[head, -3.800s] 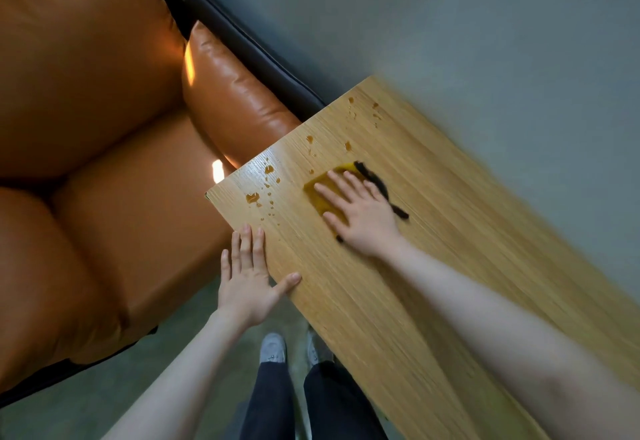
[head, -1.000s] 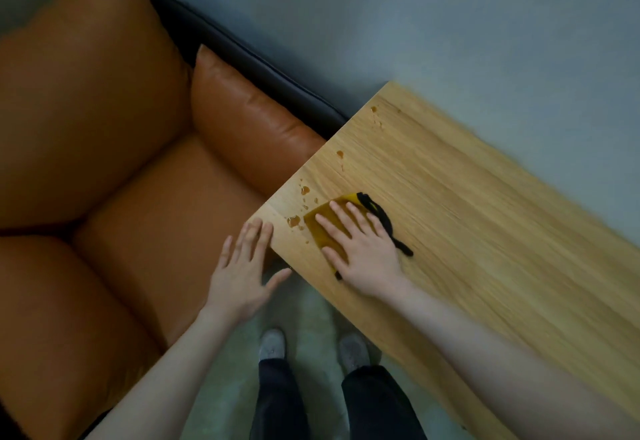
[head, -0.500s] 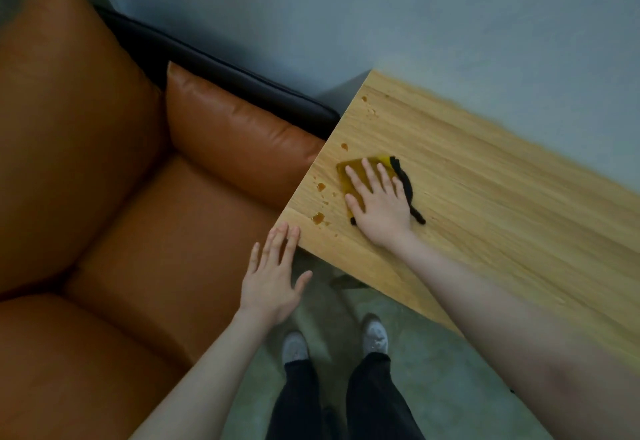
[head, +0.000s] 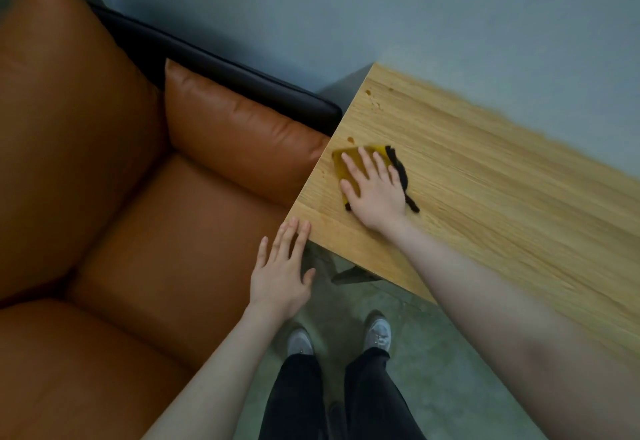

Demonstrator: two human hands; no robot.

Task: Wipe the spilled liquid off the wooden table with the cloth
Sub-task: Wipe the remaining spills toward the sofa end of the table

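Observation:
A yellow cloth [head: 341, 166] with a black edge lies flat on the wooden table [head: 485, 190] near its left end. My right hand [head: 374, 190] presses on the cloth with straight, spread fingers. A few brown drops [head: 350, 139] sit just beyond the cloth, and more drops [head: 369, 93] lie near the far left corner. My left hand [head: 282, 273] hovers flat with straight fingers beside the table's near left corner, holding nothing.
An orange leather sofa [head: 138, 231] with a cushion [head: 235, 134] fills the left and stands close to the table's left end. A grey-blue wall runs behind. My shoes [head: 377, 332] stand on the floor below the table edge.
My right hand has slid the cloth a little toward the table's left edge, and the brown drops near that edge no longer show. My left hand stays by the corner.

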